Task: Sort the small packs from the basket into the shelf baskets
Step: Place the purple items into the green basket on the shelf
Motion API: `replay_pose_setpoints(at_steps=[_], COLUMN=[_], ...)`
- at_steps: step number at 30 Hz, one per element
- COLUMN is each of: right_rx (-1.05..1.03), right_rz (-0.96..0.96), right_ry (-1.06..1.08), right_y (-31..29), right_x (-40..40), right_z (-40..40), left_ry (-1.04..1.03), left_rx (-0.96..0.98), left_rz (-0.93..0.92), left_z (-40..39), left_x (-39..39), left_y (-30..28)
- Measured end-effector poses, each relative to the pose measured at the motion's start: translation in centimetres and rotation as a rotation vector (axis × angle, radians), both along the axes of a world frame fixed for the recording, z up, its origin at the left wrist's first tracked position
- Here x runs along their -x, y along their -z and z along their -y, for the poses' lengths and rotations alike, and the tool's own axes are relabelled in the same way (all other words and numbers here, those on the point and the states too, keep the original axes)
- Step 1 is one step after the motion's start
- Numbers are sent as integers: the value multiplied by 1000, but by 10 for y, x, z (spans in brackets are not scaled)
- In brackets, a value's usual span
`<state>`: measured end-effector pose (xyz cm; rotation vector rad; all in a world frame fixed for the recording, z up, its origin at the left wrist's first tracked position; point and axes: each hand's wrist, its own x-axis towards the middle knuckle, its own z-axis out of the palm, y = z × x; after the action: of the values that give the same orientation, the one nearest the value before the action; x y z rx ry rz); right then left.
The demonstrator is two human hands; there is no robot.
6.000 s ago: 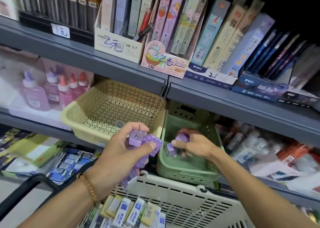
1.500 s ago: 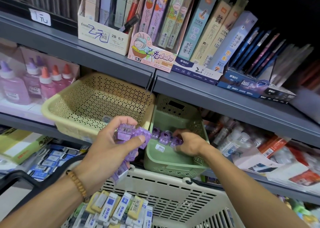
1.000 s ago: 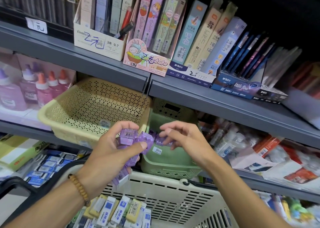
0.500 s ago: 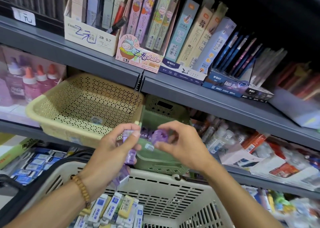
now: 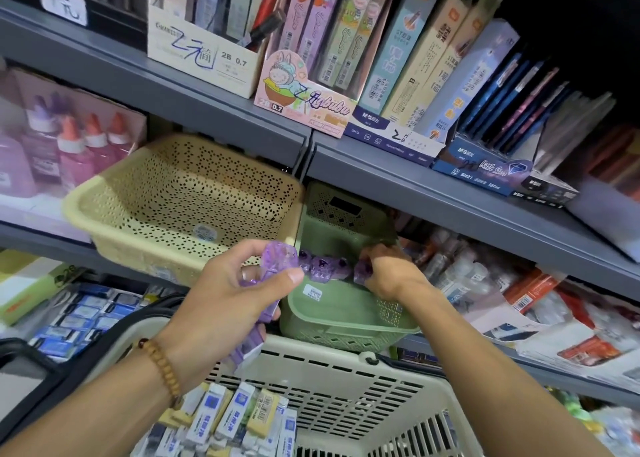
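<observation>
left hand (image 5: 221,304) up front, fingers curled round a bunch of purple packs (image 5: 273,273), thumb clamped across the top one; more of the bunch trails down below the palm, too bundled to count. a bead bracelet (image 5: 161,364) sits on that wrist.

right hand (image 5: 384,276) is down inside the green basket (image 5: 346,321), fingers bent and pinching one purple pack (image 5: 362,272) at the near end of a row. that row (image 5: 322,267) lies along the basket's left side, three packs plain to see beside the pinched one. a white sticker (image 5: 312,292) shows on the basket's inner wall just below the row.

left of it, touching edge to edge, the beige basket (image 5: 187,207), perforated all over, with a round label on its floor and no packs visible in it. two shelf baskets, then, both on the middle shelf.

below the hands, the white basket (image 5: 346,387), slotted walls, black handle (image 5: 31,359) off to the left. blue, white and yellow packs (image 5: 235,418) lie in its near left corner, roughly a dozen, overlapping so the count is unsure.

top shelf (image 5: 207,99) carries boxes of pencil leads (image 5: 304,96); glue bottles (image 5: 86,144) stand far left, blurred.
</observation>
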<state>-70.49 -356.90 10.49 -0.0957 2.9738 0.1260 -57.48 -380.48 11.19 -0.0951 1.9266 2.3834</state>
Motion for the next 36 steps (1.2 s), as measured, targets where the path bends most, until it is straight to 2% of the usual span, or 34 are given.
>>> replay_pose_setpoints(at_steps=[11,18,21,23,24,26,28,33,36], right_rx=[25,-52,-104,76,275,784,1089,1074,997], right_rz=[243,207,94,-17,-33,89,237,209,161], right_ry=[-89,-75,-74,-120,-150,-181,-237,-340,-293], right_y=[3,2,-11,-23,-28,-38,-45,-39,-38], right_x=[10,5,-9,-24,-32,-54,-72,-83,-70], right_z=[10,7,12,20,25,39,51,62,50], left_ry=[1,3,12,4,-14,-67,-91,-4,3], left_rx=[-34,19,76,117,145,233,313,421,368], left_rz=[9,20,3,-28,-42,-55,-72,-93,-45], left_z=[2,-1,-2,-3,-3,-4,-4,-6,-6], left_x=[-1,2,1,0,0,1,2,2,2], left_y=[3,5,6,5,4,4,4,6,6])
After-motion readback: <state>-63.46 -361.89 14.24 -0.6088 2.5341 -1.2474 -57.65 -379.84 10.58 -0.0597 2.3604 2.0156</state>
